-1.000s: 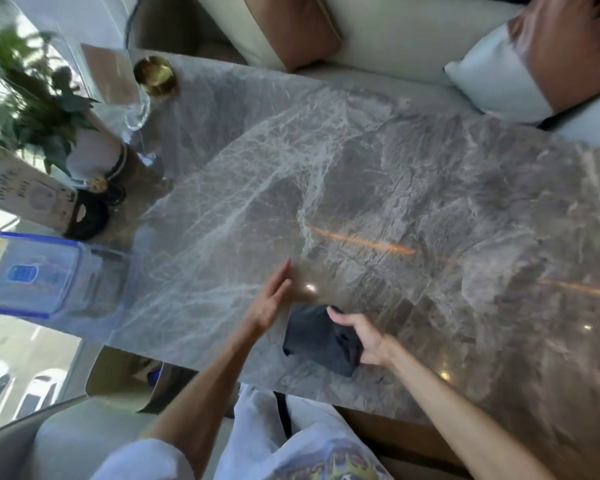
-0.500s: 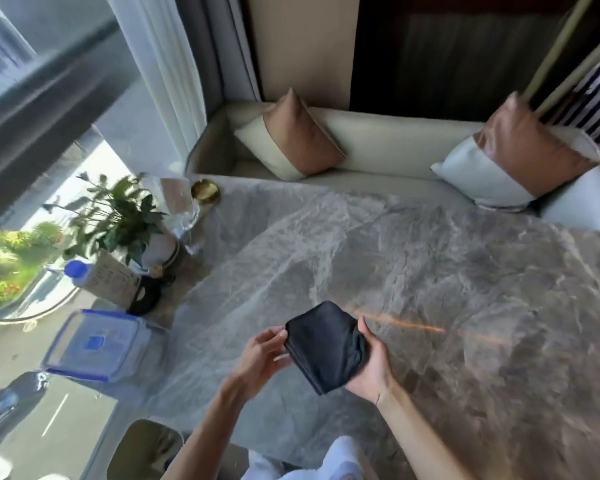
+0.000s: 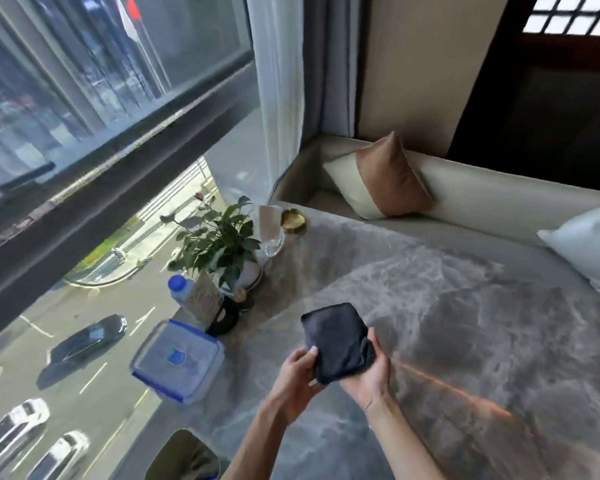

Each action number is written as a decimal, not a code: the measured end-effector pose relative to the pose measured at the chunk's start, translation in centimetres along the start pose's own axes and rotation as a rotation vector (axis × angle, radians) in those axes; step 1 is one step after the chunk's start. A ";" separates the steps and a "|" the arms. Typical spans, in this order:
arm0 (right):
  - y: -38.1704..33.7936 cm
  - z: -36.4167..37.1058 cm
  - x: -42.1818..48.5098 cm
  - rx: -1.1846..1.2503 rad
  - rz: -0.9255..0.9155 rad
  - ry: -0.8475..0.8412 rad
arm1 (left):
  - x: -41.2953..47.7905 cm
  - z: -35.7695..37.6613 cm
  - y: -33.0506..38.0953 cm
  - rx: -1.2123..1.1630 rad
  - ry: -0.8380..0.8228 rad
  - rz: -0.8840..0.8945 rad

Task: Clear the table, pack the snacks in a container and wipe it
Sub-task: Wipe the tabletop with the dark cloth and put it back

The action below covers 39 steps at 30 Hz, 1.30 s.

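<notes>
A folded dark grey cloth (image 3: 336, 339) is held up above the grey marble table (image 3: 465, 323). My left hand (image 3: 293, 374) pinches its lower left corner. My right hand (image 3: 371, 372) cups it from below and the right. A clear plastic container with a blue-rimmed lid (image 3: 177, 360) stands shut at the table's left edge, left of my hands. What is inside it is too blurred to tell.
Along the left edge stand a potted plant (image 3: 219, 242), a blue-capped bottle (image 3: 181, 289), a card in a black stand (image 3: 210, 306), a glass (image 3: 272, 230) and a gold dish (image 3: 293, 220). A cream bench with cushions (image 3: 381, 178) runs behind the table. A window is at the left.
The cloth was lifted off the table and now both hands hold it in the air. The view has tilted up and turned left towards the window.
</notes>
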State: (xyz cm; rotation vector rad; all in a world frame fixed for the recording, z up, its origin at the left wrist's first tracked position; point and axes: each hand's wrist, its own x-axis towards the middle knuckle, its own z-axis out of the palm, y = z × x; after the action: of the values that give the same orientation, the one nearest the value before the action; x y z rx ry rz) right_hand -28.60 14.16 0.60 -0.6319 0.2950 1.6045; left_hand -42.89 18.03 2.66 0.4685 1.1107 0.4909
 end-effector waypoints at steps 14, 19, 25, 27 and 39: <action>1.9 3.3 17.1 -0.212 0.216 0.527 | 14.3 -9.8 10.8 -0.171 0.297 -0.236; 2.1 4.5 21.0 0.298 0.213 0.668 | 19.3 -9.6 14.1 -0.364 0.390 -0.300; -0.3 6.9 24.6 0.888 0.049 0.636 | 24.0 -7.3 17.2 -0.380 0.449 -0.257; -1.1 7.7 25.5 1.026 -0.069 0.647 | 24.7 -6.4 18.1 -0.357 0.400 -0.173; 4.9 3.9 24.4 -1.524 -0.124 0.992 | 23.0 -9.1 12.7 1.213 0.450 0.177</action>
State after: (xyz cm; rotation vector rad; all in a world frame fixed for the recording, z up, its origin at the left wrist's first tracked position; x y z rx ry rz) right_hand -34.85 35.82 -10.68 -2.5356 -0.3511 1.0192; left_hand -44.69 42.79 -9.90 1.5746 1.7557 0.0025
